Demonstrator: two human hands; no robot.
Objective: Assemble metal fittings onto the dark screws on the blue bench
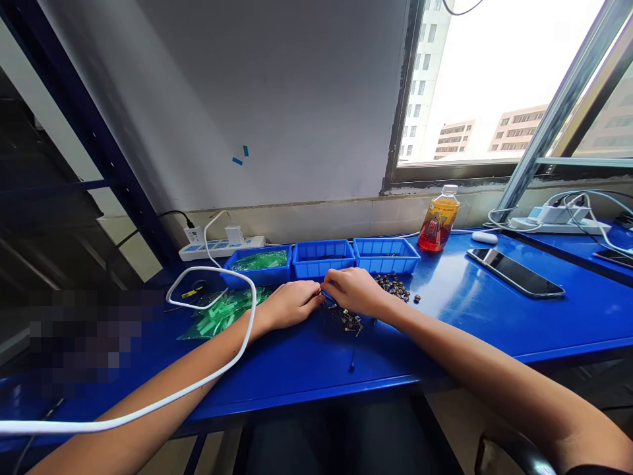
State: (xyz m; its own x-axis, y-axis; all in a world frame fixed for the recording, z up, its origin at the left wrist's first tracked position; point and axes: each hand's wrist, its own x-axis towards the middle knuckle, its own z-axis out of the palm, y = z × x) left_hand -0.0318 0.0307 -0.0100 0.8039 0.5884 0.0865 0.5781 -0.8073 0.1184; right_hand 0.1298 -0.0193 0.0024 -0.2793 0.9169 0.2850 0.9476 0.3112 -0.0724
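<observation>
Both my hands meet at the middle of the blue table (459, 310). My left hand (291, 303) has its fingers curled, fingertips touching those of my right hand (353, 290). Both pinch at something very small between them; I cannot make out what it is. Just below the hands lies a pile of small dark metal parts (346, 320), and another cluster of them (393, 285) sits to the right of my right hand. One thin pin (353, 359) lies alone nearer the table's front edge.
Three blue bins (321, 258) stand in a row behind the hands; the left one holds a green bag. More green bags (222, 313) lie at the left. A white cable (212, 270) loops over my left forearm. An orange bottle (439, 219), a phone (514, 272), power strips stand farther back.
</observation>
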